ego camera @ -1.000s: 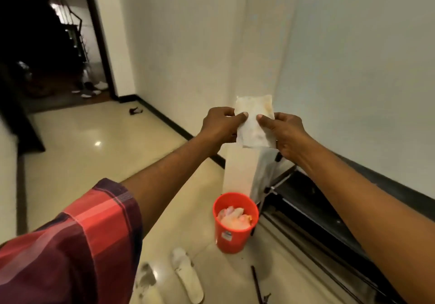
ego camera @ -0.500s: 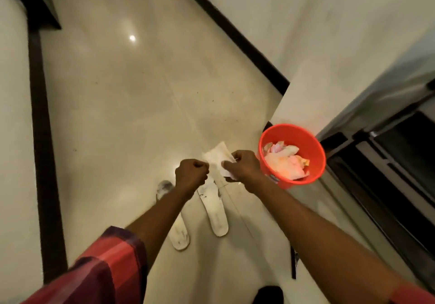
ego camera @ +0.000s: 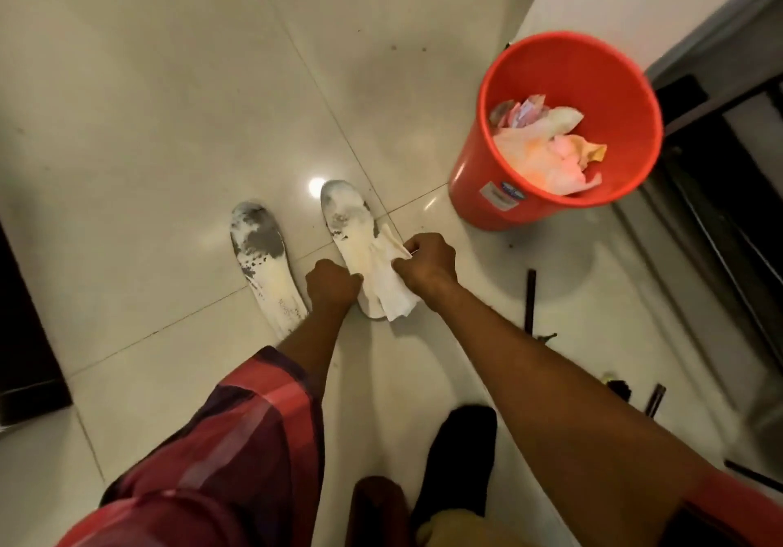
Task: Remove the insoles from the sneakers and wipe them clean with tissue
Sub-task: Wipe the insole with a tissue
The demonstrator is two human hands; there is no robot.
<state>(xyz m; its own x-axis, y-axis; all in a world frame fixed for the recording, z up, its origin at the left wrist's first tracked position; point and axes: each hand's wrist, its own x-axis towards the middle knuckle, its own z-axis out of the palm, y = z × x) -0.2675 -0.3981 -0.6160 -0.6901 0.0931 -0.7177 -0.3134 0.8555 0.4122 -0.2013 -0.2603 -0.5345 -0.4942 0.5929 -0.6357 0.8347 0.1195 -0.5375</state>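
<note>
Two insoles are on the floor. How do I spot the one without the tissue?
Start at the orange bucket on the tiled floor. Left of it lies the right insole, then the left insole: pick that. It has the bigger grey patch, and no tissue covers it.

bucket [ego camera: 551, 190] sticker, print too blurred

The short left sleeve [ego camera: 220, 453] is red-and-dark plaid; the right sleeve [ego camera: 728, 512] shows only a red edge. The left hand [ego camera: 332, 286], right hand [ego camera: 428, 264] and forearms are bare. One foot [ego camera: 457, 462] wears what may be a black sock.
</note>
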